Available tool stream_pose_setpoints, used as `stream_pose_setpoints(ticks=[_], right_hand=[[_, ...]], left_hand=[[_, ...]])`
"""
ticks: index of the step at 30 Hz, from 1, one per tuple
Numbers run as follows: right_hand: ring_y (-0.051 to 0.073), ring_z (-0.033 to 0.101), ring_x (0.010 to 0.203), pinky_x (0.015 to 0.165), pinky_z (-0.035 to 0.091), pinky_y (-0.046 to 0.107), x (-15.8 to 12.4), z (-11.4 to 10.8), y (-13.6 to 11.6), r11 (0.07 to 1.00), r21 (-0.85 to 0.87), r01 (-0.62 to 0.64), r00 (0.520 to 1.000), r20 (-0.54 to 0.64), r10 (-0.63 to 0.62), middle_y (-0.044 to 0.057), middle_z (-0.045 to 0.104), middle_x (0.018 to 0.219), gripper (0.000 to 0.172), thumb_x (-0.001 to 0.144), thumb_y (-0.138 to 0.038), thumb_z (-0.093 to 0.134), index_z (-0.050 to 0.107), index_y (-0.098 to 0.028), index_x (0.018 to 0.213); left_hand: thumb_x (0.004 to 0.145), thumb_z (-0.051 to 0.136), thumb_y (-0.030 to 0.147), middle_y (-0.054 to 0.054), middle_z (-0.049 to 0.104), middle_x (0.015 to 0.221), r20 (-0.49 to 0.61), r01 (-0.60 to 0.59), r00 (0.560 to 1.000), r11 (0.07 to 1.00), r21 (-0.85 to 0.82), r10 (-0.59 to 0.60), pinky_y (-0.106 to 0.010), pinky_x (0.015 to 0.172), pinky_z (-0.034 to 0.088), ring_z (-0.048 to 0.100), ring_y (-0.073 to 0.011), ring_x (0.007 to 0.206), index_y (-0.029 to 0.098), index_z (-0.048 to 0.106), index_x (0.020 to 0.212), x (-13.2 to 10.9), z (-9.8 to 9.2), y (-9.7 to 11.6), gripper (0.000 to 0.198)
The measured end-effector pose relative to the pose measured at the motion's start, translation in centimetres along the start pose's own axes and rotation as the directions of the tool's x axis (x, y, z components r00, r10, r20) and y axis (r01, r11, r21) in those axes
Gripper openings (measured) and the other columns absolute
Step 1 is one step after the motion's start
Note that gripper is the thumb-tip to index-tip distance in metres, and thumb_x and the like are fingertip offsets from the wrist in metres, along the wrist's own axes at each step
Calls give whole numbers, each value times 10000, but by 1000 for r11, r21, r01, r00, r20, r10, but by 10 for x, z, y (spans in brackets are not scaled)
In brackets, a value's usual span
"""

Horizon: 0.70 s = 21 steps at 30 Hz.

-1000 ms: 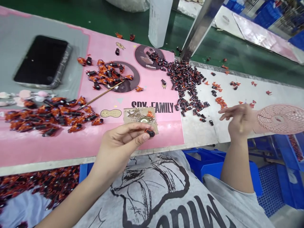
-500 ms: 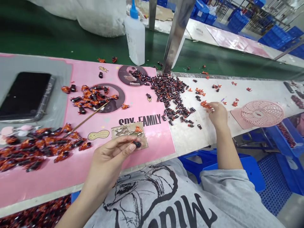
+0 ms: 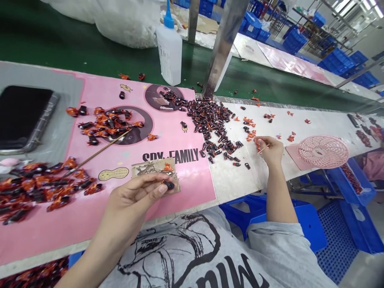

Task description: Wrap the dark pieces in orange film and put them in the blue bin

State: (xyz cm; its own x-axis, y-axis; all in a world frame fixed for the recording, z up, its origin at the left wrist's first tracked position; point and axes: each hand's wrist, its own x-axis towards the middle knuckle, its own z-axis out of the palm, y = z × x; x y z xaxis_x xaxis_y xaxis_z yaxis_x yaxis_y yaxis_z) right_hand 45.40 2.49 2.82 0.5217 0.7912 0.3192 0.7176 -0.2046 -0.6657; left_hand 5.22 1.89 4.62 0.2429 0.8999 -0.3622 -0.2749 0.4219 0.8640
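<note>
Head view: left hand, lower centre of the frame, pinches a small dark orange-tipped piece; right hand, right of centre, grips a thin stick over the desk.

Wrapped candies lie heaped on the printed mat, a phone left, a fan right.

black smartphone, white squeeze bottle, pink fan, blue crates

Grey T-shirt, black line-art print, short sleeves; bare left hand, right hand.
</note>
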Motion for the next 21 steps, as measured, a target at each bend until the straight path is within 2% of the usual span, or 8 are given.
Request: stream_pose_setpoints(ticks=[3,5,7,9,13,17,19,21], right_hand=[[195,664,662,594,527,325,-29,4,-34,983,183,21,999,27,-26,80,729,746,453,829,-621,636,749,-183,854],[172,660,632,594,545,311,-60,11,-67,944,327,35,990,116,-77,37,710,706,446,815,-654,684,749,-218,882],[154,651,610,591,552,295,-92,20,-100,795,607,-16,959,233,-159,4,700,691,324,784,-542,806,753,-245,902],[155,676,684,621,561,283,-118,29,-127,720,694,-14,931,271,-243,-2,712,744,203,804,-411,833,755,-259,913],[155,684,828,729,581,299,-143,42,-154,740,616,269,924,52,-379,-3,711,844,101,856,-198,784,749,-267,921],[166,710,861,775,613,336,-153,50,-159,751,343,564,824,-185,-535,15,736,944,219,854,-99,759,745,-261,1001],[177,726,888,789,627,347,-158,53,-161,745,304,593,805,-185,-564,24,754,972,232,859,-100,756,739,-257,1029],[187,730,936,814,631,361,-162,54,-164,749,362,555,827,-142,-544,32,758,1008,237,863,-117,759,733,-257,1053]], left_hand=[[655,923,334,-18,806,807,27,-8,1000,1000,24,7,-194,763,627,763,-153,765,230,808,783,0,8,1,201],[652,918,268,-16,812,845,102,-14,995,1000,-1,15,-187,778,615,764,-150,813,227,801,761,-2,18,4,165],[673,887,191,-21,819,937,198,2,980,999,-41,6,-206,813,608,766,-159,889,224,792,755,-3,28,7,130],[706,847,150,-36,816,1006,278,40,960,997,-73,-18,-246,846,606,762,-177,949,210,782,766,-5,34,9,107],[718,838,166,-43,806,947,330,79,944,985,-155,-24,-308,856,601,750,-194,938,189,762,795,-11,35,7,111],[700,868,189,-27,792,913,310,91,950,971,-220,-18,-286,823,592,736,-176,901,185,752,796,-18,29,4,150],[697,869,171,-12,781,874,303,75,953,965,-251,5,-248,805,586,726,-147,862,183,759,786,-22,27,5,142],[700,860,146,0,770,850,292,48,956,962,-268,33,-216,779,584,716,-123,826,185,769,782,-26,24,7,128]])
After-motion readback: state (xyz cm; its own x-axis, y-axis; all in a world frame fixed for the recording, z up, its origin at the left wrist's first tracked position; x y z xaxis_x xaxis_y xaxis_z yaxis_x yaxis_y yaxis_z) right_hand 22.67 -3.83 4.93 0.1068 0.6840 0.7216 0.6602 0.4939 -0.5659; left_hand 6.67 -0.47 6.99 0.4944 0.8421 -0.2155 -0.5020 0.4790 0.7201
